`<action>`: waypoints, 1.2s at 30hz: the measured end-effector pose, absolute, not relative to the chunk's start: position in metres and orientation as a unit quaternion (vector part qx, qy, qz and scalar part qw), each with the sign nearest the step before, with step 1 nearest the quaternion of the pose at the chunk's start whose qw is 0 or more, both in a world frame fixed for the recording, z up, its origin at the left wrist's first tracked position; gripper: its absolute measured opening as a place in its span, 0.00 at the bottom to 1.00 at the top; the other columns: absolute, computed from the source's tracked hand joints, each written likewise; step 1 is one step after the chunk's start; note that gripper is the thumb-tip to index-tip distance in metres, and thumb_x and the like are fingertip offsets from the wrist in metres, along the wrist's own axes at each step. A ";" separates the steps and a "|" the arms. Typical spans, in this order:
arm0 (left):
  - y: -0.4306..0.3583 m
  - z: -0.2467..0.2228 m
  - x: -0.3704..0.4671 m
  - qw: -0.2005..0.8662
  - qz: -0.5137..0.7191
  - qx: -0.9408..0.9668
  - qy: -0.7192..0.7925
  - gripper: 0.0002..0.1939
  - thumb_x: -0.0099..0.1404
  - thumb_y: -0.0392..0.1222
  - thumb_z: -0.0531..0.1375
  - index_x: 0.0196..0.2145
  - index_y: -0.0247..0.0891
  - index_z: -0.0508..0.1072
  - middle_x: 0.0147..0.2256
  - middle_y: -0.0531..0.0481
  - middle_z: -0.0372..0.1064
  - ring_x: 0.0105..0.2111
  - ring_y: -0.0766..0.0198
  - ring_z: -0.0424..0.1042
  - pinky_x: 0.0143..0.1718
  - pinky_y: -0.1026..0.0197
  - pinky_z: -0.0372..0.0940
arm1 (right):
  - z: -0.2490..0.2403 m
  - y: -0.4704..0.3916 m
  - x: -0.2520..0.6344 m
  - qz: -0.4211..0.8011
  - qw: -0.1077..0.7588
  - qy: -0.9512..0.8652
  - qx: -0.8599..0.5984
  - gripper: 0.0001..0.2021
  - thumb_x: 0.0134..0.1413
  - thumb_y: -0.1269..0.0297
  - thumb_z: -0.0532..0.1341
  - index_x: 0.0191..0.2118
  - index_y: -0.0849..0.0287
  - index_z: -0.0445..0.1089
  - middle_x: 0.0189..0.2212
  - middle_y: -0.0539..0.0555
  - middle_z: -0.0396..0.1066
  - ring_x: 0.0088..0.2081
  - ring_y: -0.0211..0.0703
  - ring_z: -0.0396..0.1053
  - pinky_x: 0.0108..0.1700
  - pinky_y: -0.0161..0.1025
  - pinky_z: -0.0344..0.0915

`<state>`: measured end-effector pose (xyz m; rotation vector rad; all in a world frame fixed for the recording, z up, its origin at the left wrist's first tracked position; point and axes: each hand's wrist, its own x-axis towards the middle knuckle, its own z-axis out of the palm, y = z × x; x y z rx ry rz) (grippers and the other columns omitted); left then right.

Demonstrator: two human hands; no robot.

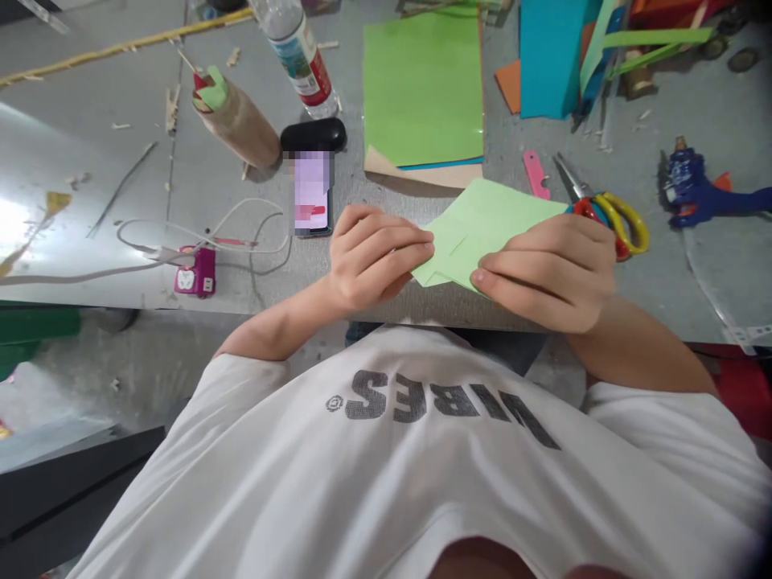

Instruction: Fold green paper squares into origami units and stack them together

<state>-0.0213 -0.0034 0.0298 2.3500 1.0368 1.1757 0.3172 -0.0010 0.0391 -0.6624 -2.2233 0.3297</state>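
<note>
**Both hands closed on a folded light-green sheet at the table's near edge**

Working left to right, I note a pink plug (195, 272) with a white cable (199, 233) near the table (90, 201) edge. Beyond it lies a tan glue bottle (238, 119) on its side, green-capped; its contents I cannot make out. A clear plastic bottle (298, 56) is cut off at the top of the view. A phone (312, 195) lies flat, its screen blurred.

The left hand (371, 256) is curled narrow, fingertips pinching the left corner of the light-green paper (482, 229). The right hand (552, 269) is likewise closed on the paper's right side, thumb on top, fingers hidden beneath. The paper sits just above the table's near edge, between both hands, folded in layers.

Behind lies a green sheet stack (422, 84). Right of the hands, the scissors (603, 209) are partly hidden by the right hand. A blue glue gun (693, 189) lies far right.
</note>
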 end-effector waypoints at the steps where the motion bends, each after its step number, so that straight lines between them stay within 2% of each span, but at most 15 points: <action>1: -0.001 0.031 -0.022 0.170 0.403 0.822 0.366 0.37 0.86 0.83 0.51 0.44 0.53 0.83 0.45 0.45 0.86 0.48 0.43 0.88 0.62 0.21 0.78 | 0.037 0.000 0.317 0.138 0.374 -0.878 -0.264 0.16 0.81 0.39 0.66 0.42 0.36 0.87 0.35 0.50 0.86 0.36 0.54 0.79 0.41 0.59 0.74; 4: 0.002 0.026 -0.022 0.192 0.396 0.818 0.371 0.42 0.82 0.89 0.47 0.41 0.54 0.83 0.41 0.46 0.85 0.43 0.45 0.86 0.59 0.22 0.79 | 0.031 0.002 0.312 0.147 0.330 -0.889 -0.280 0.18 0.82 0.38 0.64 0.42 0.36 0.87 0.35 0.51 0.85 0.37 0.55 0.80 0.40 0.59 0.76; 7: 0.004 0.015 -0.020 0.198 0.401 0.820 0.357 0.43 0.83 0.88 0.44 0.40 0.55 0.84 0.39 0.46 0.85 0.42 0.46 0.86 0.57 0.24 0.80 | 0.025 0.003 0.306 0.142 0.342 -0.887 -0.275 0.18 0.82 0.39 0.64 0.42 0.37 0.87 0.34 0.51 0.84 0.37 0.53 0.81 0.41 0.57 0.75; 11: 0.003 0.006 -0.020 0.210 0.408 0.819 0.345 0.41 0.85 0.85 0.45 0.39 0.55 0.83 0.37 0.46 0.86 0.41 0.46 0.87 0.55 0.25 0.81 | 0.027 0.001 0.306 0.142 0.326 -0.896 -0.266 0.19 0.83 0.40 0.63 0.43 0.39 0.87 0.37 0.51 0.85 0.41 0.54 0.84 0.44 0.57 0.76; 15: -0.002 0.004 -0.021 0.234 0.389 0.811 0.369 0.41 0.85 0.85 0.48 0.36 0.55 0.82 0.37 0.46 0.86 0.43 0.45 0.89 0.56 0.25 0.82 | 0.030 0.000 0.309 0.169 0.268 -0.896 -0.310 0.25 0.81 0.33 0.61 0.40 0.41 0.86 0.37 0.54 0.86 0.42 0.57 0.85 0.44 0.58 0.76; 17: -0.005 0.003 -0.021 0.254 0.369 0.807 0.386 0.39 0.84 0.86 0.51 0.36 0.54 0.82 0.38 0.46 0.87 0.45 0.44 0.90 0.57 0.25 0.82 | 0.030 0.001 0.305 0.158 0.275 -0.888 -0.334 0.27 0.80 0.30 0.61 0.38 0.42 0.85 0.35 0.55 0.85 0.42 0.58 0.86 0.42 0.58 0.75; 18: -0.007 0.003 -0.020 0.262 0.355 0.804 0.398 0.39 0.84 0.86 0.52 0.36 0.54 0.82 0.39 0.46 0.87 0.47 0.44 0.90 0.57 0.25 0.82 | 0.030 0.001 0.301 0.135 0.297 -0.885 -0.332 0.26 0.80 0.32 0.61 0.38 0.42 0.85 0.34 0.54 0.85 0.41 0.58 0.86 0.40 0.57 0.74; 20: -0.009 0.004 -0.018 0.273 0.329 0.799 0.423 0.37 0.84 0.85 0.53 0.36 0.54 0.81 0.39 0.46 0.86 0.49 0.43 0.90 0.57 0.25 0.83 | 0.031 0.002 0.292 0.060 0.385 -0.874 -0.291 0.20 0.82 0.42 0.62 0.39 0.42 0.84 0.36 0.53 0.88 0.41 0.56 0.87 0.37 0.54 0.72; 22: -0.010 0.005 -0.014 0.280 0.315 0.793 0.439 0.38 0.85 0.85 0.52 0.36 0.54 0.81 0.38 0.46 0.85 0.50 0.43 0.90 0.57 0.25 0.84 | 0.033 0.002 0.284 -0.003 0.478 -0.847 -0.234 0.12 0.81 0.54 0.64 0.42 0.43 0.82 0.44 0.52 0.92 0.44 0.53 0.90 0.36 0.52 0.71; 24: -0.010 0.007 -0.010 0.285 0.314 0.787 0.448 0.40 0.84 0.87 0.50 0.35 0.54 0.80 0.36 0.45 0.84 0.48 0.44 0.90 0.56 0.26 0.84 | 0.035 0.001 0.281 -0.002 0.502 -0.836 -0.220 0.09 0.81 0.60 0.64 0.43 0.45 0.80 0.51 0.52 0.94 0.47 0.50 0.91 0.39 0.51 0.74; 26: -0.010 0.009 -0.007 0.288 0.323 0.780 0.452 0.43 0.83 0.89 0.47 0.34 0.53 0.78 0.34 0.46 0.83 0.46 0.45 0.91 0.55 0.27 0.85 | 0.036 -0.001 0.283 0.072 0.445 -0.856 -0.253 0.12 0.83 0.55 0.64 0.42 0.44 0.79 0.50 0.52 0.93 0.47 0.51 0.91 0.44 0.53 0.78; 29: -0.008 0.011 -0.004 0.289 0.356 0.774 0.437 0.45 0.83 0.90 0.44 0.32 0.52 0.78 0.32 0.47 0.82 0.43 0.47 0.91 0.55 0.29 0.87 | 0.034 -0.004 0.291 0.203 0.334 -0.864 -0.318 0.18 0.84 0.40 0.65 0.41 0.42 0.81 0.47 0.55 0.91 0.48 0.56 0.89 0.53 0.61 0.82; 31: -0.007 0.012 -0.005 0.286 0.360 0.776 0.431 0.46 0.83 0.90 0.45 0.31 0.52 0.78 0.31 0.48 0.82 0.43 0.47 0.91 0.55 0.29 0.87 | 0.034 -0.005 0.297 0.241 0.309 -0.856 -0.338 0.20 0.83 0.36 0.66 0.41 0.41 0.81 0.48 0.56 0.91 0.50 0.58 0.88 0.55 0.63 0.83; 33: -0.005 0.013 -0.006 0.285 0.348 0.783 0.431 0.45 0.82 0.91 0.48 0.31 0.52 0.78 0.32 0.47 0.83 0.45 0.46 0.92 0.56 0.29 0.87 | 0.036 -0.004 0.300 0.237 0.315 -0.859 -0.326 0.19 0.84 0.38 0.66 0.41 0.41 0.81 0.48 0.55 0.91 0.50 0.57 0.89 0.54 0.61 0.83; 36: -0.004 0.014 -0.008 0.288 0.342 0.789 0.422 0.45 0.82 0.91 0.48 0.31 0.52 0.78 0.34 0.47 0.84 0.46 0.46 0.92 0.55 0.29 0.88 | 0.038 -0.001 0.301 0.199 0.323 -0.882 -0.279 0.16 0.84 0.47 0.65 0.40 0.42 0.80 0.49 0.53 0.92 0.50 0.54 0.89 0.52 0.59 0.83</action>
